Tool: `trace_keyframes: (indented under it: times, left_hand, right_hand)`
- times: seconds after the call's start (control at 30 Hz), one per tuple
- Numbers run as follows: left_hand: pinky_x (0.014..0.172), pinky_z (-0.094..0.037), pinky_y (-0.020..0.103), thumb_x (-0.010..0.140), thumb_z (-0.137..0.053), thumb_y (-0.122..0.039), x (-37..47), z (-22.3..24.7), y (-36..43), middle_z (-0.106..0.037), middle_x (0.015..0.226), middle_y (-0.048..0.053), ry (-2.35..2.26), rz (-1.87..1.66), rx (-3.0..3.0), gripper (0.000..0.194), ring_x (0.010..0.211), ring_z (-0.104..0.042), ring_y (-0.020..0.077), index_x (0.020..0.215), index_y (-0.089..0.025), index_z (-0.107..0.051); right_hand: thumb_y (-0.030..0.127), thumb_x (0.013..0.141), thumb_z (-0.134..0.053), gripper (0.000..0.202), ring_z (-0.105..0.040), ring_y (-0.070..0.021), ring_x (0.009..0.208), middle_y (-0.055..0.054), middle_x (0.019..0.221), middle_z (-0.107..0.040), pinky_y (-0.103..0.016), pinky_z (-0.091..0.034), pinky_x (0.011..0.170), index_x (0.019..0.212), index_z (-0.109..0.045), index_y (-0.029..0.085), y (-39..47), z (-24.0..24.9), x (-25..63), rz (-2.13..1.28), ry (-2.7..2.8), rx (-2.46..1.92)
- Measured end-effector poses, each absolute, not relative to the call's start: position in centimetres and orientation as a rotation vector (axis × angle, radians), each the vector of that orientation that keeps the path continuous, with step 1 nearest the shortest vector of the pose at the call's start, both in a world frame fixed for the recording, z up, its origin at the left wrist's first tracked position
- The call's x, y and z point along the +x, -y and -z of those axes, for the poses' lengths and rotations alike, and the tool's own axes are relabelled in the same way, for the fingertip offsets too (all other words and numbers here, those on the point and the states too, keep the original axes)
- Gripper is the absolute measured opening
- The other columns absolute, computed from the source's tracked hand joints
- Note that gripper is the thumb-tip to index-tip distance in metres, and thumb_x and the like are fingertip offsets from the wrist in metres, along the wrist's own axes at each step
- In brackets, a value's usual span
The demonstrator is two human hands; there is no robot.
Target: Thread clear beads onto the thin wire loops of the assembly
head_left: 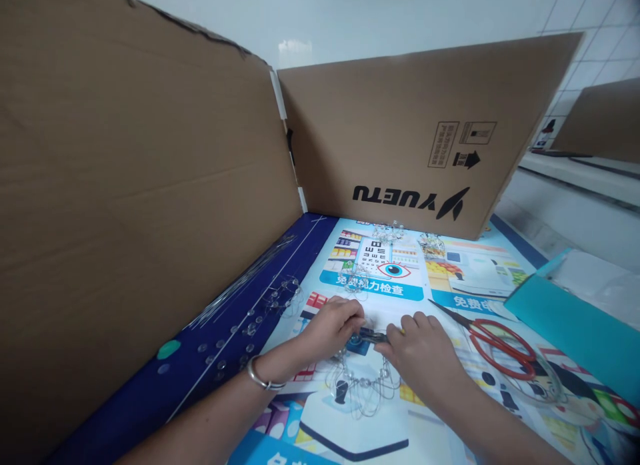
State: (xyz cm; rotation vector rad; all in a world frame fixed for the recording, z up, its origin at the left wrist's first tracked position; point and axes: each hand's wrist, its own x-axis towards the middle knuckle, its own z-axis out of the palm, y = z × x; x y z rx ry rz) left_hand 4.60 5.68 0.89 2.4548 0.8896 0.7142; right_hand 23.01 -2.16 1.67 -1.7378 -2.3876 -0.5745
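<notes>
My left hand (336,324), with a silver bangle on its wrist, pinches part of a clear beaded wire piece (364,384). Looped wire and beads of that piece hang toward me below both hands. My right hand (419,345) is closed around a small pair of pliers (374,336), whose dark jaws point left and reach the fingers of my left hand. The wire between the jaws is too small to make out. Red-handled scissors (503,345) lie to the right of my right hand, blades pointing up and left.
Loose clear beads (220,345), a green piece (169,349) and thin wires (240,282) lie at left. More beaded wire pieces (284,293) lie further back. Cardboard panels (400,132) stand behind and left. A teal box (575,325) is at right.
</notes>
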Motion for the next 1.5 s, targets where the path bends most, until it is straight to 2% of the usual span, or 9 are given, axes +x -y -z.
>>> trace_keyframes:
  times: [0.67,1.13,1.5]
  left_hand:
    - [0.065,-0.040,0.023,0.085,-0.043,-0.015,4.56,-0.85,-5.69,-0.060,0.069,-0.001,-0.887,-0.690,2.284,0.015,0.066,-0.052,0.0116,0.072,-0.017,-0.052]
    - [0.073,-0.039,0.026,0.085,-0.041,-0.012,4.47,-1.25,-5.63,-0.059,0.073,0.000,-0.800,-0.656,2.453,0.017,0.073,-0.052,0.0136,0.074,-0.017,-0.053]
    - [0.075,-0.038,0.026,0.086,-0.045,-0.018,4.20,-1.20,-5.99,-0.059,0.075,0.000,-0.763,-0.638,2.474,0.013,0.075,-0.053,0.0131,0.077,-0.017,-0.055]
  right_hand:
    - [0.042,0.081,-0.052,0.026,-0.047,-0.0219,0.068,-0.006,0.066,-0.053,-0.034,-0.026,0.061,0.073,-0.060,0.018,2.65,-1.55,22.19,0.627,2.394,-1.740]
    - [0.041,0.082,-0.052,0.026,-0.048,-0.0221,0.068,-0.006,0.066,-0.054,-0.035,-0.025,0.062,0.071,-0.059,0.019,2.54,-1.14,22.40,0.578,2.381,-1.747]
    - [0.041,0.081,-0.053,0.026,-0.047,-0.0229,0.069,-0.007,0.066,-0.054,-0.035,-0.026,0.061,0.071,-0.060,0.018,2.63,-1.62,22.15,0.591,2.360,-1.752]
